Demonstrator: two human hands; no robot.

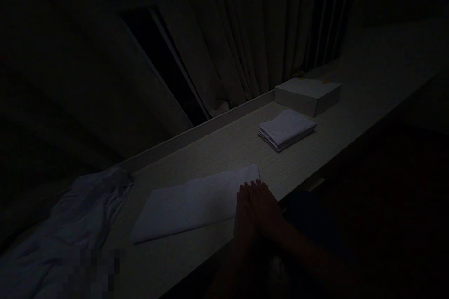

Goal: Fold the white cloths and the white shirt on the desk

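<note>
A pale cloth (189,205), folded into a long strip, lies flat on the white ledge (182,259). At its right end, my left hand (242,212) rests with fingers stretched out on the fabric. My right hand (264,205) lies close beside it, partly overlapping, with its fingers also flat on the cloth. Neither hand grips anything that shows. Further right sits a neat stack of folded pale cloths (287,128). A crumpled heap of similar cloth (80,210) spreads over the left end.
A white box (307,96) stands beyond the stack. Curtains (238,32) hang behind the ledge's raised back edge (210,126), with a dark window gap (164,60) between them. The ledge's front edge drops off into darkness. Light is very dim.
</note>
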